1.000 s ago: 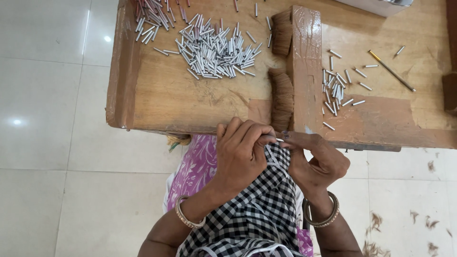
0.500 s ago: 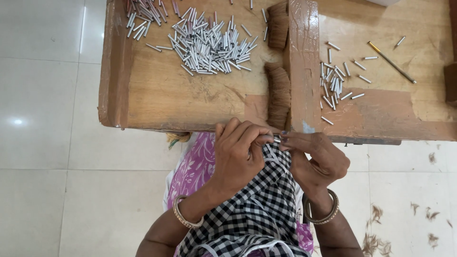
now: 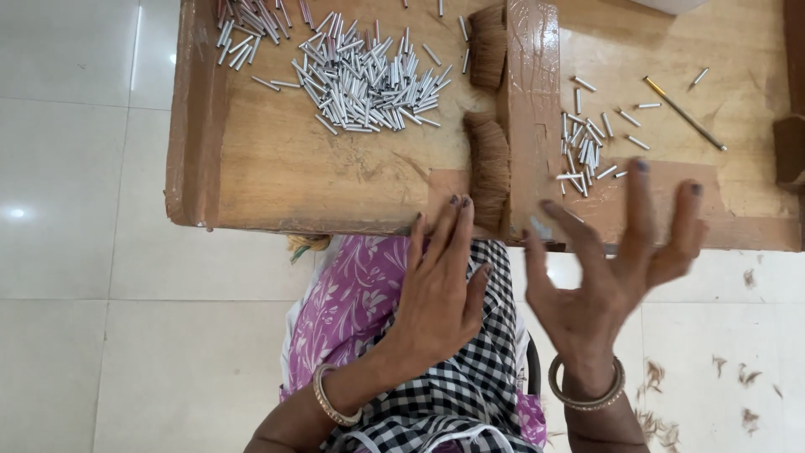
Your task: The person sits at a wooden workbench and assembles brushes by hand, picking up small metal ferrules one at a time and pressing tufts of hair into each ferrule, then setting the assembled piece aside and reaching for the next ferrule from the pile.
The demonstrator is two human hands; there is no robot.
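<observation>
Bright, even daylight everywhere, shadows super soft. There's a glare spot on the floor tiles [image 3: 15,212] at far left. The right hand [image 3: 616,268] is a bit motion-blurred; the desk [image 3: 277,168] looks sharp.

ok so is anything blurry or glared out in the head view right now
Head view: the right hand is smeared by motion blur, worst at the fingertips; the left hand is only slightly soft. The metal tubes and wooden tray are sharp. A bright glare spot sits on the white floor tile at the left edge. Lighting is even, with soft shadows.
</observation>
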